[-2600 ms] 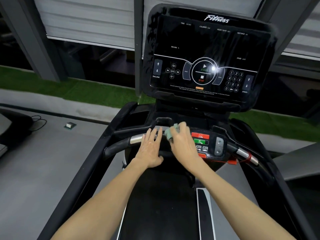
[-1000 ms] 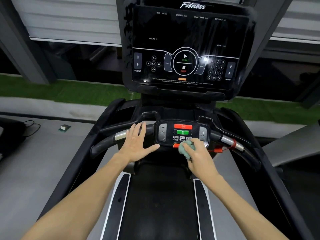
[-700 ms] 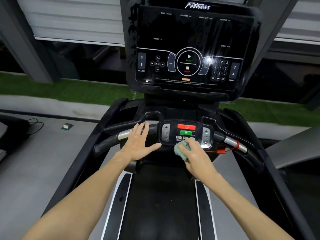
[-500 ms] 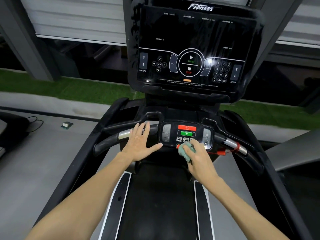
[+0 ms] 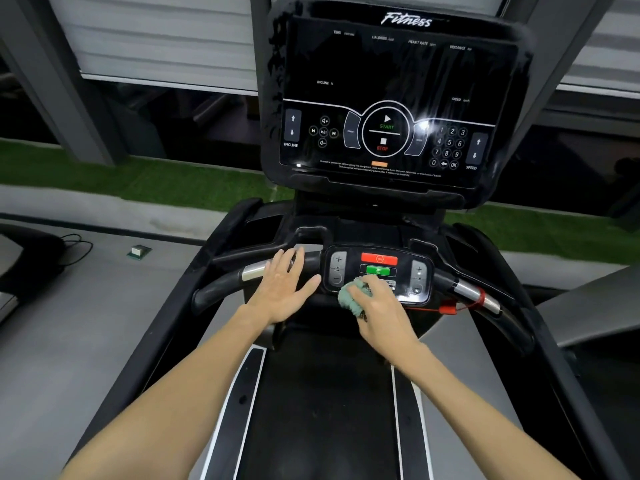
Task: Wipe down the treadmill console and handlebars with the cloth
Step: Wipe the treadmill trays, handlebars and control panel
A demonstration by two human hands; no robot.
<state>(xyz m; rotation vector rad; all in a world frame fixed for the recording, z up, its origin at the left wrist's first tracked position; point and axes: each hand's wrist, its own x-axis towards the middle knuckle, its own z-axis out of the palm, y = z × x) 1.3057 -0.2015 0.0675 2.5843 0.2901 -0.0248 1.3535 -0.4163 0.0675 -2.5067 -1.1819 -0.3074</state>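
Observation:
The treadmill's big black console screen [image 5: 391,98] stands upright ahead of me. Below it a small button panel [image 5: 379,268] with a red and a green key sits in the middle of the curved black handlebar [image 5: 221,285]. My right hand [image 5: 377,308] grips a bunched pale green cloth [image 5: 349,297] and presses it on the panel's lower edge. My left hand [image 5: 284,285] lies flat with fingers spread on the handlebar, just left of the panel.
A red safety clip and cord [image 5: 450,309] hang off the handlebar's right side near a silver sensor [image 5: 467,292]. The black belt [image 5: 322,410] runs below my arms. A small box [image 5: 138,251] and a cable [image 5: 76,247] lie on the grey floor to the left.
My right hand has moved the cloth from the handlebar at the panel's left down to the panel's lower edge and rubs it in small strokes there. My left hand has stayed on the bar.

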